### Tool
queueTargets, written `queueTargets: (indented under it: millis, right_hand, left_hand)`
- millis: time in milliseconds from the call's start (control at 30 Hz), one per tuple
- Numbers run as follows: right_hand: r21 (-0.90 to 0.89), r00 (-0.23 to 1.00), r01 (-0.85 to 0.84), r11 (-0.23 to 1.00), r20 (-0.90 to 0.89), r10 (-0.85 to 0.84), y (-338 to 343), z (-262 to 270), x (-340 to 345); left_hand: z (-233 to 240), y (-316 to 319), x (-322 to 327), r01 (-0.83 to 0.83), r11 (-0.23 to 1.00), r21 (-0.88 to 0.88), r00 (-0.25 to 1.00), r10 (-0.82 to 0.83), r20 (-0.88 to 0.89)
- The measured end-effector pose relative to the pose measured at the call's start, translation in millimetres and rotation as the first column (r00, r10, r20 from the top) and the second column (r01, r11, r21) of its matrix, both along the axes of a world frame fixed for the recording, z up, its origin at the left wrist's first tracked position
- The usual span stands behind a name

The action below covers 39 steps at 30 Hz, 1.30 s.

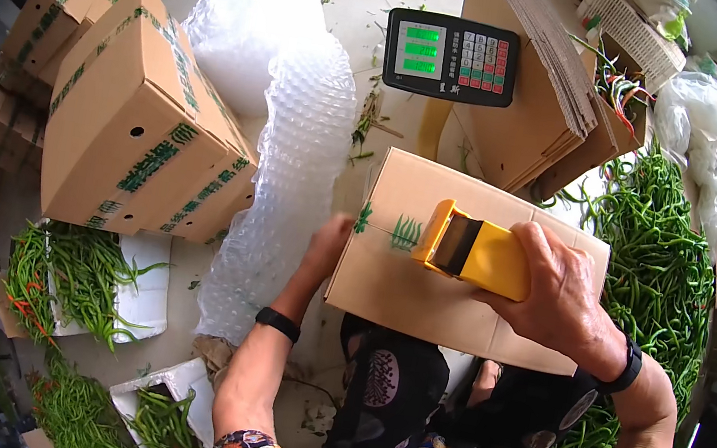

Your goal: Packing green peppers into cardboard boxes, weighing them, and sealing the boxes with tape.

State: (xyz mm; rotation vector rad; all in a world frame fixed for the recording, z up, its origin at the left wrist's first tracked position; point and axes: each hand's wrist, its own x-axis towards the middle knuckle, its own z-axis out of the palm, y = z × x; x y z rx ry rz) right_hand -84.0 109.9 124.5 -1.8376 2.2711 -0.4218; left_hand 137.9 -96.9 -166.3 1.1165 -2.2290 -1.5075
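A closed cardboard box [418, 290] lies before me above my knees, with green printed marks on its top near the left end. My right hand [549, 286] grips a yellow tape dispenser [494, 256], which is over the top of the box, close to the seam between the flaps. The dispenser's dark front part points left. At the box's left end is my left hand [330, 237], bent and slightly blurred. Its fingers are partly hidden by the box edge, so their hold cannot be made out.
Beyond the box stands a lit scale display [452, 57], beside flattened cardboard [527, 89]. Bubble wrap [304, 124] trails along the floor. Taped cartons [136, 118] are stacked at left. Green chilli peppers [660, 272] heap at right; more fill white foam boxes [144, 292] at lower left.
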Motion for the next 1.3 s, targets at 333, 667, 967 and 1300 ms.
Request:
queueTargets:
  millis: [333,667,967,1300]
  right_hand:
    - [-0.1,0.995,0.0,0.995,0.101,0.01,3.0,-10.2,-15.9]
    - [-0.151,0.988,0.002,0.989,0.151,0.021,8.3,-13.7,-20.4]
    - [-0.111,0.99,-0.056,0.992,0.123,0.07,31.8,7.3,-31.3]
    - [-0.111,0.992,0.058,0.992,-0.109,-0.07,197.0,16.5,-124.5]
  left_hand:
    - [97.8,3.5,-72.0,0.222,0.909,0.354,0.93,-0.089,-0.356]
    - [163.7,0.7,-74.6,0.018,0.89,0.456,0.889,0.194,-0.415]
    - [191.9,19.1,-96.6,0.117,0.797,-0.592,0.992,-0.062,0.112]
    - [182.5,7.5,-92.0,0.172,0.739,-0.652,0.98,-0.063,0.187]
